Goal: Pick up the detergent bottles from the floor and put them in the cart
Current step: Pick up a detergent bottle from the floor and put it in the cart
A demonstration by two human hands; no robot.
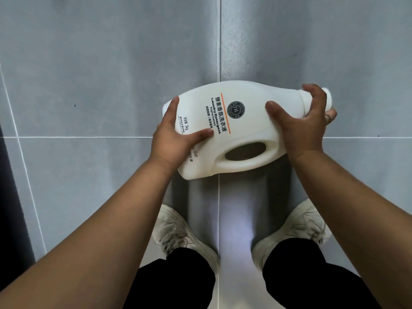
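Note:
A large white detergent bottle [243, 128] with a black and orange label lies on its side between my hands, above the grey tiled floor. Its cap points right and its moulded handle faces me. My left hand [176, 139] grips the bottle's base end, thumb across the label and fingers round the bottom. My right hand [305, 123] grips the neck end, with the thumb on the shoulder and the fingers curled round the neck. No cart is in view.
Grey floor tiles [111, 63] with pale grout lines fill the view. My two white shoes [176, 233] [296, 228] stand below the bottle. A dark edge [9, 197] runs along the left border.

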